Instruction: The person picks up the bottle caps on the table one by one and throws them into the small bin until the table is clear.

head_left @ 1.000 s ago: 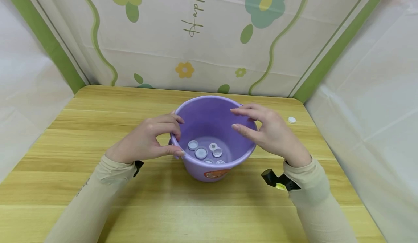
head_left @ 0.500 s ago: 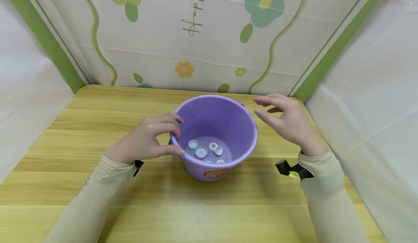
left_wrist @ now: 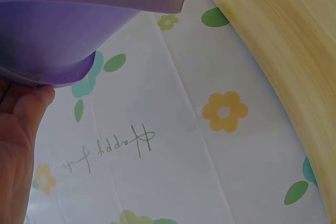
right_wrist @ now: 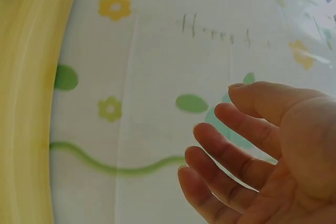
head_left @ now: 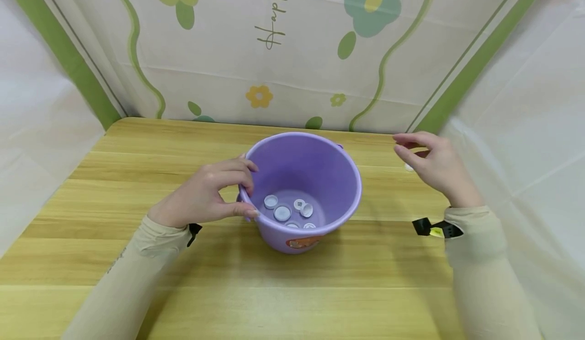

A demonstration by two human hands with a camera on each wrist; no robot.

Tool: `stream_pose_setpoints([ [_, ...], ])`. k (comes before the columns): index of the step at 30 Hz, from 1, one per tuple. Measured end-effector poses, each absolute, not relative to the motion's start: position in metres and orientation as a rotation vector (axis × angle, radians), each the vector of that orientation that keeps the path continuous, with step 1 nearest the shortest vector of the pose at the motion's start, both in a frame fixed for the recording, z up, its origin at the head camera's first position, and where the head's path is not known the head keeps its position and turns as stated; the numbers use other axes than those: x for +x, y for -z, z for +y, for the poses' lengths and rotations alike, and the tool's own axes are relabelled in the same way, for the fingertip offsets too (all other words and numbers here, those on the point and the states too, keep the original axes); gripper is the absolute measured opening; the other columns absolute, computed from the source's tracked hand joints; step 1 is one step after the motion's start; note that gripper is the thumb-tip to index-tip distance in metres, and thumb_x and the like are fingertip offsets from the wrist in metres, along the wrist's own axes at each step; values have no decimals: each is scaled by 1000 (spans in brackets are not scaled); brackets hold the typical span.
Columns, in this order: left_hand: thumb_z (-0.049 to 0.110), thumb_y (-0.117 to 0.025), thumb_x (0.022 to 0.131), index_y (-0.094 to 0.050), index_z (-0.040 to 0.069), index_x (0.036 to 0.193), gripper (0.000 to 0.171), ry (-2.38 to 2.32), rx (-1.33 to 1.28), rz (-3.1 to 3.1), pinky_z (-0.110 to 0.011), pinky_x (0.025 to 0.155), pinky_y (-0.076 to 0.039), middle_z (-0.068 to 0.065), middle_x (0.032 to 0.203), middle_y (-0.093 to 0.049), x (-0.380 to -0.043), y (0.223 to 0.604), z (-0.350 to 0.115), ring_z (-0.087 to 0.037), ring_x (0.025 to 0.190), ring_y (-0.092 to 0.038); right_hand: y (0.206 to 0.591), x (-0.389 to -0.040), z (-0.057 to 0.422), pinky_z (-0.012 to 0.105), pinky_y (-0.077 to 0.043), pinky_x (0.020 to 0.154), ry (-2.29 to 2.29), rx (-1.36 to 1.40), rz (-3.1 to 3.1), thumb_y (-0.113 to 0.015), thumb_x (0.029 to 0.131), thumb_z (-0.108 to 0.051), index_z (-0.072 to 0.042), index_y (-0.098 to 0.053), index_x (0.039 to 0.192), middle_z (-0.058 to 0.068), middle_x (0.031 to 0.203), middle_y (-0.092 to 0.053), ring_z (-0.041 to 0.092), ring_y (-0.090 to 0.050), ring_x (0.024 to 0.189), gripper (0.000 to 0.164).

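Observation:
A purple bucket [head_left: 297, 177] stands upright on the wooden table, with several round white caps [head_left: 282, 213] lying on its bottom. My left hand [head_left: 215, 190] grips the bucket's left rim, fingers over the inside and thumb along the near edge. Out to the right, my right hand [head_left: 436, 164] hovers above the table with its fingers loosely bent and nothing between them. Beneath its fingertips a single white cap [head_left: 409, 167] lies on the table, partly hidden by the hand. In the right wrist view the palm and spread fingers [right_wrist: 226, 140] hold nothing.
The wooden table [head_left: 292, 304] ends at the back against a flower-printed cloth [head_left: 219, 50]. White sheeting [head_left: 525, 126] closes in the right side, close to the right forearm. The bucket has an orange sticker [head_left: 303, 242] on its front.
My right hand has moved from over the bucket's right rim outward to the right, above the loose cap. A cap in the bucket has tipped slightly. My left hand stays on the rim.

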State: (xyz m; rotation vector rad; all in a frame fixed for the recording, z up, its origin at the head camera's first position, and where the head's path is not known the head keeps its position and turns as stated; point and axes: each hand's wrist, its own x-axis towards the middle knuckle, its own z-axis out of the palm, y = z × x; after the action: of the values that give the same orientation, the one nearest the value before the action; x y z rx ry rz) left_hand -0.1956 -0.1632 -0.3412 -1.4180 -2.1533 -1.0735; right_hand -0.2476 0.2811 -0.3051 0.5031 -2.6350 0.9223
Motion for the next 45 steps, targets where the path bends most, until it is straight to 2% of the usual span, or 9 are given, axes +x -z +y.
stream_pose_setpoints([
  [7,52,-73,82,-63,13,84,40,1070,-1417,-2161,-49,115,-38,5,95,-62,-196,340,-164,-23,112,-59,317,-260,316,11,-48,69,-905,322,-2751,-62,98,-35,-11,-69,124,13,115,-68,3,-56,92,36],
  [13,51,-74,82,-63,14,84,39,1077,-1418,-2166,-49,115,-38,4,95,-63,-196,339,-164,-23,112,-59,333,-275,343,15,-46,63,-872,233,-2829,-59,99,-40,-9,-66,127,16,117,-66,11,-55,94,42],
  [21,48,-75,83,-64,14,84,37,1075,-1423,-2155,-49,115,-38,4,94,-63,-196,337,-164,-24,112,-59,354,-295,371,18,-49,61,-806,185,-2942,-55,101,-37,-1,-64,127,24,127,-59,31,-58,100,45],
  [26,49,-75,83,-64,14,84,37,1075,-1424,-2162,-49,115,-37,3,95,-63,-196,338,-165,-24,113,-59,368,-308,388,27,-53,68,-760,190,-3019,-52,102,-38,1,-61,129,28,128,-57,39,-58,105,48],
  [30,50,-75,82,-64,13,84,38,1082,-1424,-2165,-50,115,-37,3,95,-63,-196,339,-165,-24,113,-59,376,-318,396,47,-55,79,-716,222,-3084,-52,102,-39,2,-57,132,28,123,-59,44,-56,109,51],
  [33,50,-75,82,-64,13,85,39,1078,-1423,-2169,-49,115,-37,5,96,-63,-196,339,-165,-24,113,-59,383,-327,399,56,-51,86,-673,263,-3135,-53,102,-38,6,-54,133,29,119,-59,45,-55,109,53],
  [40,50,-76,81,-65,13,85,38,1062,-1414,-2196,-48,115,-37,6,98,-63,-195,340,-165,-24,115,-59,406,-345,405,62,-47,92,-556,250,-3280,-56,99,-46,11,-41,141,33,121,-57,46,-55,109,72],
  [45,49,-77,80,-64,14,85,38,1059,-1413,-2206,-47,116,-37,6,98,-63,-195,339,-165,-23,115,-59,417,-352,410,63,-46,95,-519,253,-3289,-58,98,-47,14,-41,140,35,119,-57,47,-55,109,76],
])
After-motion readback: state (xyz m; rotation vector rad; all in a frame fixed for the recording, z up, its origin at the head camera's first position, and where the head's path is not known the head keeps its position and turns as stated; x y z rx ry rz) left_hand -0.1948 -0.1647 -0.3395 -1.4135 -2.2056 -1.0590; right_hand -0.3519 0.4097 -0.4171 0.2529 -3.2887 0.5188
